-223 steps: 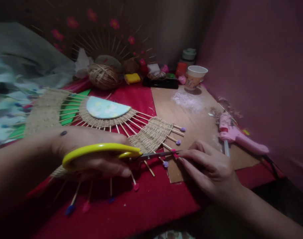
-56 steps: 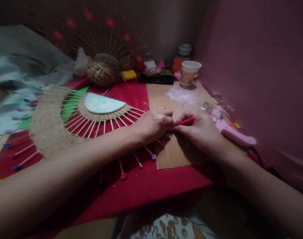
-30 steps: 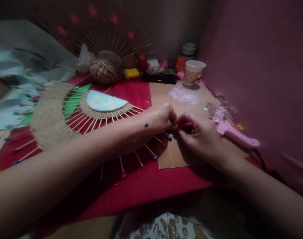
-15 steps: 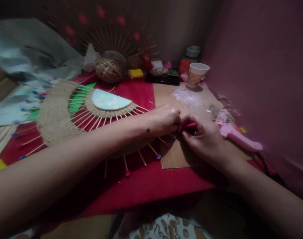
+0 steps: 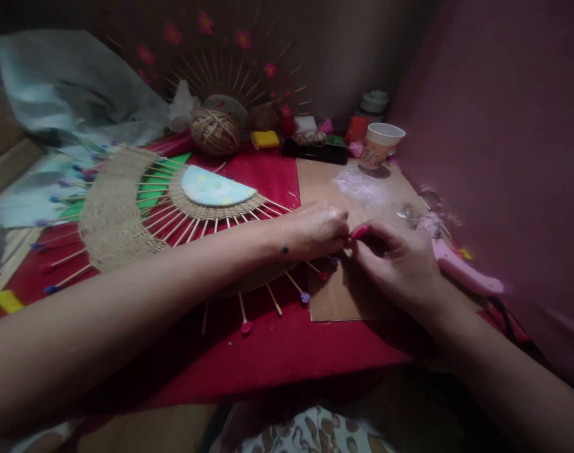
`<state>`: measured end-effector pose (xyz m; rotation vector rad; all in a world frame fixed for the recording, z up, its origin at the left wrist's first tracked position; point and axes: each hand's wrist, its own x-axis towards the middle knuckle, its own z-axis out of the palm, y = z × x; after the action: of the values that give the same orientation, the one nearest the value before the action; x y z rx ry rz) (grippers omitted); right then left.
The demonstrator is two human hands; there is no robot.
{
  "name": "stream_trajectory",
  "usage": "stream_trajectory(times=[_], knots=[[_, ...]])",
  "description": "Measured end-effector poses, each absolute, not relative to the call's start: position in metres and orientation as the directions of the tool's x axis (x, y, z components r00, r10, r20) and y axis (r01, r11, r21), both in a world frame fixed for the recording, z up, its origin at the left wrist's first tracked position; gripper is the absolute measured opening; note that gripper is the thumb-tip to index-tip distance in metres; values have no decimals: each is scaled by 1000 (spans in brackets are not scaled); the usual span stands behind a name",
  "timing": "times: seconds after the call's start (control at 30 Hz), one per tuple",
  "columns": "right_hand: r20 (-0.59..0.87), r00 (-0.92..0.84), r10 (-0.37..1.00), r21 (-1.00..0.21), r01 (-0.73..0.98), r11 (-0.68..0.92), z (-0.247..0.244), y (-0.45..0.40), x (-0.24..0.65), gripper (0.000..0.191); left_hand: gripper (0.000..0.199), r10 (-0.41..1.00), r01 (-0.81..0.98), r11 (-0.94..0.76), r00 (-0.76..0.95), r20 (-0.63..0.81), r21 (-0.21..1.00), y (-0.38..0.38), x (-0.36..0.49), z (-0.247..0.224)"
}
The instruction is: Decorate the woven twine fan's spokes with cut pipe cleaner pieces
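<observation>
A half-round woven fan [image 5: 108, 220] with wooden ribs lies on the red cloth, partly hidden under my left forearm. Small blue, purple and pink balls cap many of its rib ends. My left hand [image 5: 322, 228] is closed over the fan's right edge, its fingertips turned away; what they grip is hidden. Close against it, my right hand [image 5: 398, 261] pinches a small bright pink piece [image 5: 359, 232] between thumb and forefinger. What that piece is made of is unclear. Both hands are above the brown board [image 5: 329, 305].
Along the back stand a ball of twine [image 5: 216, 131], a yellow packet [image 5: 265, 139], a black flat object [image 5: 314, 151] and a paper cup [image 5: 382, 145]. A pink glue gun [image 5: 466, 267] rests at the right, beside a pink wall [image 5: 513, 138].
My hands remain close together. The pink piece now shows shorter and nearer my right fingertips. The whole view has shifted slightly, with the table things appearing further right.
</observation>
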<state>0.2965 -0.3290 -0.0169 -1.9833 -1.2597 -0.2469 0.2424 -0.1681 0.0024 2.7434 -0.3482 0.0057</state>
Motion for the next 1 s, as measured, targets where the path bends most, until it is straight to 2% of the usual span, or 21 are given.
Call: stream_trajectory(times=[0.07,0.13,0.23,0.37,0.43,0.5,0.6,0.67,0.77,0.9,1.0], knots=[[554,445,703,-453,870,-193,-17,-330,294,9,22,-263,-283,-895,959,104,345,-167,243,3],[550,441,710,-463,868,-181,-15,-332,292,10,22,-279,-320,-892,945,168,319,-165,242,4],[450,555,700,-616,760,-207,-12,-335,289,12,22,-262,-318,-897,942,210,309,-163,241,7],[170,725,668,-901,389,-192,-7,-335,288,9,22,-255,-329,-900,930,266,286,-162,240,8],[37,738,673,-979,163,-125,-6,-332,290,10,22,-251,-330,-908,922,296,258,-162,241,9],[-48,738,673,-998,-16,-53,-8,-328,293,17,21,-240,-321,-917,919,312,238,-162,241,9],[-136,728,672,-983,-183,-2,-12,-323,298,30,20,-239,-326,-917,911,337,229,-162,242,10],[-196,703,684,-965,-262,-7,-12,-322,301,26,20,-238,-331,-913,906,349,237,-163,242,10],[-257,669,697,-944,-329,-32,-11,-322,304,14,22,-229,-321,-917,910,344,239,-164,241,10],[-326,620,714,-943,-271,-196,-11,-323,306,32,26,-222,-299,-929,921,321,217,-165,239,8],[-312,587,747,-950,-172,-262,-12,-322,306,32,28,-240,-310,-934,912,331,176,-164,239,6]])
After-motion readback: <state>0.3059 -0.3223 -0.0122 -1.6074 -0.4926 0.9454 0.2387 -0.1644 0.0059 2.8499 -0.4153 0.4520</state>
